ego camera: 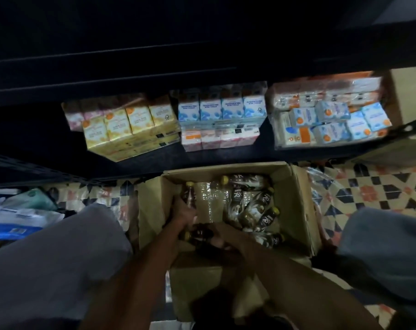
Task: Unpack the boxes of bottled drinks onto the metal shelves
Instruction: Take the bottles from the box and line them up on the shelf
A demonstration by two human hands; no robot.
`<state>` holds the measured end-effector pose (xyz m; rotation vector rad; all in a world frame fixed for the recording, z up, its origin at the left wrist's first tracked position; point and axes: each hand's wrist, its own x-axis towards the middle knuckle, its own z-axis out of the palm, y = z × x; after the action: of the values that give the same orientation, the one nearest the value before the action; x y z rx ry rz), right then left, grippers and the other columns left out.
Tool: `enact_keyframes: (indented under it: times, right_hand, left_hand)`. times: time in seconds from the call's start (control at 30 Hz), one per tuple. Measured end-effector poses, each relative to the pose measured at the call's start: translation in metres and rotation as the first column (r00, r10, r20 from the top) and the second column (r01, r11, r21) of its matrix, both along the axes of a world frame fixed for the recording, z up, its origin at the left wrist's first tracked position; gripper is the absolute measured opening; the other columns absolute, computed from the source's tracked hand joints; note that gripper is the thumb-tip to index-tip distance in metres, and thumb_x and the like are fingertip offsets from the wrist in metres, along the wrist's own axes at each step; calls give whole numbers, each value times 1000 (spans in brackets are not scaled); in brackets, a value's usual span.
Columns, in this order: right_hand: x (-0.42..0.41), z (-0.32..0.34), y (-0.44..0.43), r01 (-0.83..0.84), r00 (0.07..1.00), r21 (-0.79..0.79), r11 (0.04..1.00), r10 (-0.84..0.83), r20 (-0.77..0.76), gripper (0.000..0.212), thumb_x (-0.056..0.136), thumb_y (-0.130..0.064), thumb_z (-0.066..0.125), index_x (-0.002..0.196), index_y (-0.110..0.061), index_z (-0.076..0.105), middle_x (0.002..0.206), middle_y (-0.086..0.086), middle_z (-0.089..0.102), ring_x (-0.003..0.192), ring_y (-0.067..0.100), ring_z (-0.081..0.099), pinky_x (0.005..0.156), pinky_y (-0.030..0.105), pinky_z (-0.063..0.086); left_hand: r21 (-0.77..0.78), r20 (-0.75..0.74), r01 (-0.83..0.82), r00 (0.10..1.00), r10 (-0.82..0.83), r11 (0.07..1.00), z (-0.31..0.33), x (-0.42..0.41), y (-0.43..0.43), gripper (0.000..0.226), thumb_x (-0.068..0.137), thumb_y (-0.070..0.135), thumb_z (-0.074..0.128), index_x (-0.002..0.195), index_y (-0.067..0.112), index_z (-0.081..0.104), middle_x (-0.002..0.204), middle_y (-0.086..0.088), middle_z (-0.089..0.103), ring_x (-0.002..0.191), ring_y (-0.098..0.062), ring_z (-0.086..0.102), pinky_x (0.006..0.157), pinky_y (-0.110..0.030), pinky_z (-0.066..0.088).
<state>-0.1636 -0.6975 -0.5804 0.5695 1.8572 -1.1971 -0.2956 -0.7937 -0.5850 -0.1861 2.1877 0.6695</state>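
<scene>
inside rectangular cardboard box (297,201), hands (185,211) (222,238) gripping glossy yellow-capped bottles (190,196)

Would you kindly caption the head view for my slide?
Left hand and right hand grip bottles inside the cardboard box.

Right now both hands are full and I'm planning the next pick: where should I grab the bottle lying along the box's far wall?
Grip the bottle round mid-body, coming straight down. It lies on its side atop the others, yellow cap pointing left, so its upper side is exposed; the box wall blocks any approach from behind.
</scene>
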Motion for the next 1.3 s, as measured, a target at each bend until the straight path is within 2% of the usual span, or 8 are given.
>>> enact_keyframes:
  times: [0.27, 0.43, 0.57, 0.73, 0.9, 1.07, 1.17, 1.3]
  right_hand:
    - [2, 34, 35, 27, 991, -160, 987, -7, 130, 18, 97, -12, 54, 110, -20, 63, 95, 3, 63, 79, 17, 58, 62, 25, 48]
    - [8, 45, 45, 48, 994, -240, 970, -24, 105, 27, 101, -20, 56, 126, -28, 61, 107, -7, 62, 94, 13, 57, 83, 29, 49]
    - [15, 52, 53, 314, 947, -358, 879, -264, 180, 45, 98, -7, 57, 142, -15, 53, 134, -2, 55, 122, 18, 50, 112, 36, 39]
    - [26, 52, 54, 493, 870, -451, 744, -425, 250, 45, 99, 0, 52, 144, -6, 49, 139, 3, 55, 111, 8, 55, 88, 19, 45]
    - [32, 55, 54, 598, 799, -487, 636, -519, 304, 40, 99, 4, 48, 138, -6, 53, 120, -1, 65, 110, 10, 58, 85, 17, 48]
    - [44, 52, 53, 760, 631, -516, 396, -640, 438, 49, 95, -14, 56, 143, -8, 51, 136, 16, 62, 127, 33, 57, 113, 51, 40]
    - [44, 51, 48, 784, 581, -531, 320, -680, 448, 51, 97, -37, 51, 138, -6, 54, 121, 17, 67, 110, 32, 63, 103, 51, 47]
    - [30, 55, 35, 736, 671, -377, 562, -680, 295, 75, 83, -74, 61, 135, -20, 57, 130, 12, 64, 117, 29, 62, 102, 50, 49]
  left_hand:
    - [182, 311, -371, 900, 305, 911, 29, 6, 4, 11, 82, 19, 58, 82, 8, 59, 63, -5, 62, 58, -22, 57, 57, -29, 45]
    - [225, 426, -424, 853, 302, 877, 38, 2, 0, 51, 89, 68, 53, 110, 22, 59, 103, -13, 67, 90, -27, 67, 82, -37, 53]
    - [271, 563, -622, 721, 403, 734, 48, -2, -1, 37, 92, 52, 60, 98, 15, 61, 68, -5, 66, 52, -16, 61, 53, -26, 52]
    - [223, 553, -613, 719, 420, 758, 57, 1, 4, 33, 91, 42, 65, 103, 11, 64, 69, -7, 70, 56, -20, 65, 59, -30, 53]
    - [293, 557, -714, 668, 494, 636, 66, -1, 5, 20, 92, 32, 58, 95, 13, 59, 69, -6, 63, 62, -21, 60, 60, -33, 51]
    - [332, 601, -820, 565, 565, 467, 72, -1, 3, 11, 88, 22, 47, 80, 18, 53, 69, -4, 54, 63, -21, 52, 65, -33, 48]
    - [281, 550, -661, 705, 448, 695, 71, 10, -6, 27, 90, 32, 58, 103, 9, 63, 88, -12, 66, 74, -27, 62, 69, -34, 52]
    - [177, 396, -273, 899, 186, 946, 72, 31, -6, 47, 91, 51, 62, 120, 15, 54, 103, -5, 62, 81, -17, 58, 53, -26, 45]
